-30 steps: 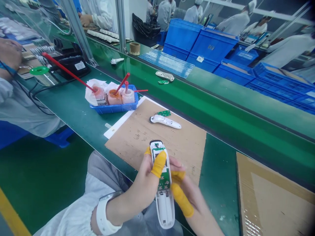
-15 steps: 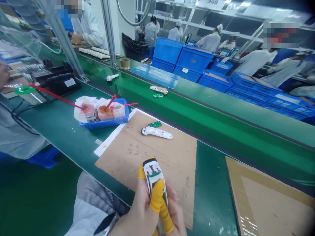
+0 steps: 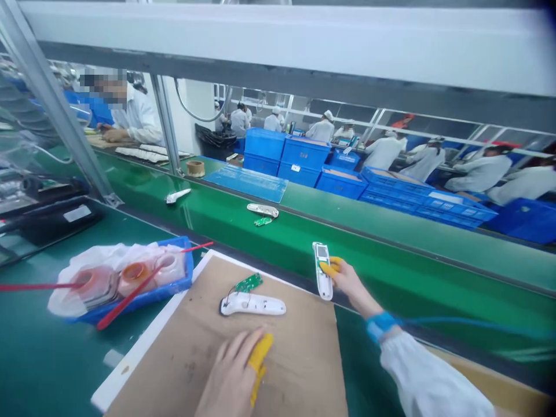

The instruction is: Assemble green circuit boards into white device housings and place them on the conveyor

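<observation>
My right hand (image 3: 345,279), with yellow finger cots, reaches forward and is closed on a white handheld device (image 3: 322,269) at the near edge of the green conveyor belt (image 3: 304,237). A blue strap circles that wrist. My left hand (image 3: 237,373) rests flat on the brown cardboard mat (image 3: 304,353), fingers stretched out, holding nothing. Just ahead of it lies another white device shell (image 3: 252,304) with a small green circuit board (image 3: 247,283) wired to it.
A blue tray (image 3: 174,285) at the left holds small jars with red sticks and white cloth. On the belt lie a device half with a green board (image 3: 262,212) and a white part (image 3: 177,196). Blue crates (image 3: 304,159) and several workers in white stand beyond.
The device was held in both hands close to me; now my right hand alone has carried it out to the belt edge, my left hand has dropped flat on the cardboard, and the view has tilted up.
</observation>
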Tool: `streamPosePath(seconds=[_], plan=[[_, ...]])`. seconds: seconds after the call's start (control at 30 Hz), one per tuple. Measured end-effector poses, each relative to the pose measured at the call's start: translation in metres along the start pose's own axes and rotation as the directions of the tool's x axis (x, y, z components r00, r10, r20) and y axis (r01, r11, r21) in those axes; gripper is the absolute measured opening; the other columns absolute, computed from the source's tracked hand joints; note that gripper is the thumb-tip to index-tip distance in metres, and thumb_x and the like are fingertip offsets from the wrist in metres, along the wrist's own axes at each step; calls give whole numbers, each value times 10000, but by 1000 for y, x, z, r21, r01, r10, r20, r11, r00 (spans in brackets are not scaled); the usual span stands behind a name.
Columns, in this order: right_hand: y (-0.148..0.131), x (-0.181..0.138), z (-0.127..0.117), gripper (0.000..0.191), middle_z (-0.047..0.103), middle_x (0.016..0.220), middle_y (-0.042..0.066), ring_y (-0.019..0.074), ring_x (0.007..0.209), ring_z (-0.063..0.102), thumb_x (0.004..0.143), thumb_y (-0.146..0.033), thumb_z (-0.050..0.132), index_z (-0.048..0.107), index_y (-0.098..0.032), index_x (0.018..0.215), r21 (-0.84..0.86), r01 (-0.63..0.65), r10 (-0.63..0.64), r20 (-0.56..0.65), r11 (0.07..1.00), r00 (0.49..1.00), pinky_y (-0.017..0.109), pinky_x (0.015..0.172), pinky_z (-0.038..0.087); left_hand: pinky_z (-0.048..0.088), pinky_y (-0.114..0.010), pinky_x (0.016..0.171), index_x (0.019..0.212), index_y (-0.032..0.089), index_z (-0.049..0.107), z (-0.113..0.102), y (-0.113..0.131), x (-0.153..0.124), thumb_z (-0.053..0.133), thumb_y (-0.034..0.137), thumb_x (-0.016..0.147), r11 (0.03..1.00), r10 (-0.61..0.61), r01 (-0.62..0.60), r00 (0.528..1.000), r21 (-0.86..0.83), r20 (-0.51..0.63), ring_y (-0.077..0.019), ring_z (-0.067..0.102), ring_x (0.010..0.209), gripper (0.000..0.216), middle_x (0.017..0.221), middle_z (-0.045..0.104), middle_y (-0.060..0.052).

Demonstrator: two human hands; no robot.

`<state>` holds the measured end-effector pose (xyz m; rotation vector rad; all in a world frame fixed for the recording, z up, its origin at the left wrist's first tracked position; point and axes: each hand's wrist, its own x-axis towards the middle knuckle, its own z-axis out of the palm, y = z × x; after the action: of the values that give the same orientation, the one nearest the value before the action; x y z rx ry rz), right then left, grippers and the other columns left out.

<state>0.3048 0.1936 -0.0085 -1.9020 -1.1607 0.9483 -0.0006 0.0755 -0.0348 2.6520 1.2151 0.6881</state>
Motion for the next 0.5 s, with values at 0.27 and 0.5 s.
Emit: streamPosePath(seconds=[0.27,0.5], plan=[[27,81,-27,249,608,985,42,138,798,610,910,-337,563,573,-138,1060,-242,-80,29,-208,967,978,305,685,542,356,-310,934,872,253,692,34,-30,55,461,152,892,947,189,-83,925,310,-330,-133,620,844,253,879,743,48],[10,90,-34,278,576,1140,74,196,993,583,921,-334,541,554,-158,1136,-496,43,-223,-310,867,924,415,864,500,239,-341,1116,787,244,702,14,-59,19,387,150,894,982,61,4,941,190,-333,-156,608,993,346,1000,734,3]])
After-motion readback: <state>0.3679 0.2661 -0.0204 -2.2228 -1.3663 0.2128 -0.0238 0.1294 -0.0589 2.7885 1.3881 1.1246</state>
